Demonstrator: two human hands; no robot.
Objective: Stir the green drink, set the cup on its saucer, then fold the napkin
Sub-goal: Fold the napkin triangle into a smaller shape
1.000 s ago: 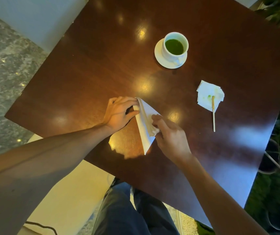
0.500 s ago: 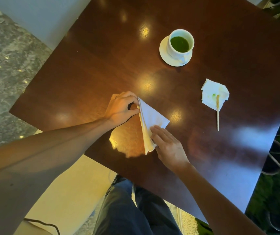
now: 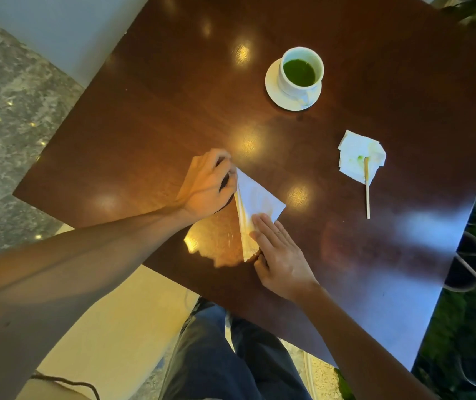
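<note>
A white napkin (image 3: 255, 202), folded into a triangle, lies near the table's front edge. My left hand (image 3: 206, 187) pinches its top corner between curled fingers. Flat on the napkin's lower half lies my right hand (image 3: 281, 255), fingers straight and together, pressing the paper down. At the back of the table a white cup (image 3: 301, 72) of green drink stands upright on its white saucer (image 3: 274, 89).
A crumpled white tissue (image 3: 357, 157) with a green stain lies to the right, with a wooden stir stick (image 3: 367, 187) resting across it. The dark wooden table (image 3: 150, 116) ends close in front of my knees. A cream seat is below left.
My right hand has let go of the raised flap and flattened onto the napkin, which now lies folded flat. The left hand stayed at the top corner.
</note>
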